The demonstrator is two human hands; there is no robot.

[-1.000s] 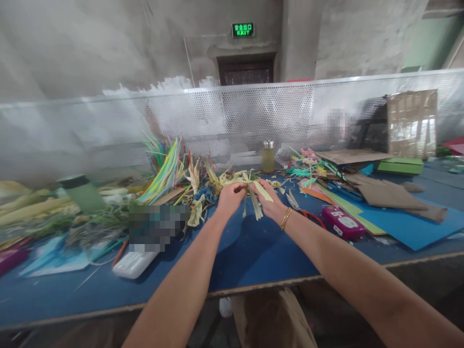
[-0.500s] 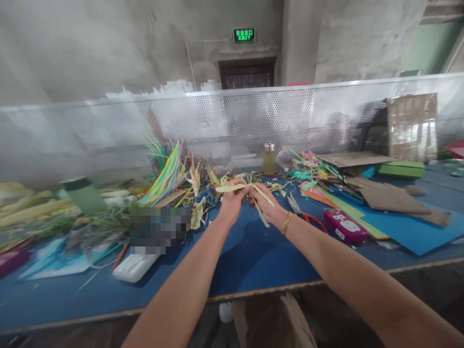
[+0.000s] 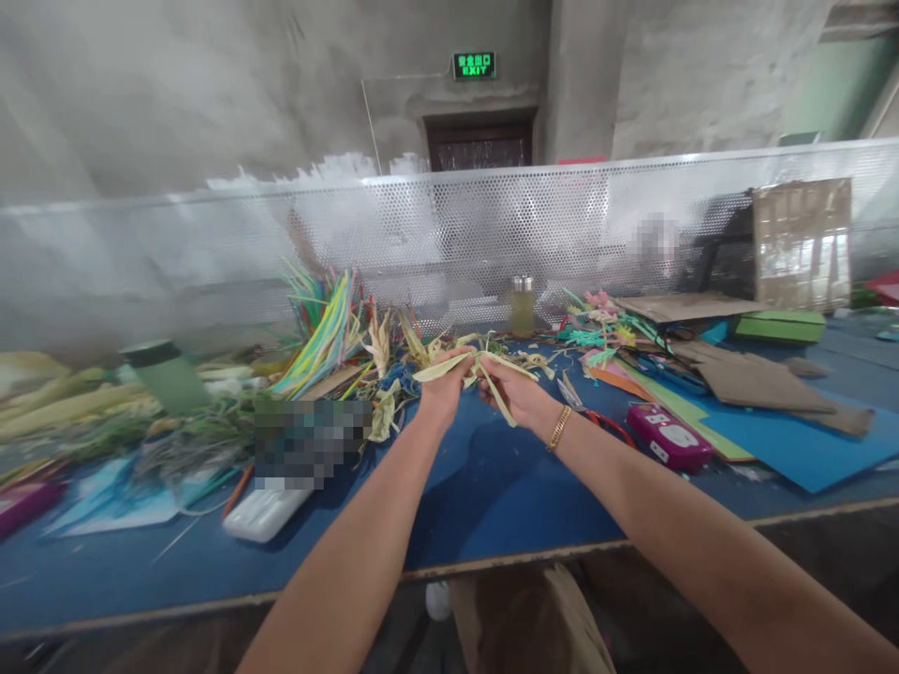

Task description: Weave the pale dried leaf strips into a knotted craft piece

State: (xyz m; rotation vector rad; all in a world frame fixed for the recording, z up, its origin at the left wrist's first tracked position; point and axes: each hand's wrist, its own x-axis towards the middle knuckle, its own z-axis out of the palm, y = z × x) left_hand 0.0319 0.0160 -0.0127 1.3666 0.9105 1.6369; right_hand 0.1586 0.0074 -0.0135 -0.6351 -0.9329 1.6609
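Pale yellow-green corn husk strips [image 3: 500, 402] stretch between my two hands above the blue table. My left hand [image 3: 444, 386] is closed on them, with one leaf-like end pointing out to the left over its back. Facing it, my right hand [image 3: 516, 393] pinches the strips; one lies across its back and another hangs down below the fingers. The meeting point of the strips is partly covered by the fingertips. Behind the hands lies a heap of dried husks [image 3: 420, 351]. Scissors with red-orange handles [image 3: 610, 427] rest to the right of my right hand.
Colourful pipe cleaners [image 3: 323, 337] and a green-bodied bottle [image 3: 163, 379] stand left. A clear bottle [image 3: 522, 311] is at the back. To the right are a purple box [image 3: 667, 437], blue paper [image 3: 793, 449] and cardboard pieces [image 3: 762, 379]. A perforated metal screen [image 3: 478, 225] borders the table.
My hands have moved slightly apart at the fingertips. The strips have shifted: the left end now slants lower, and the right strip lies flatter across my right hand.
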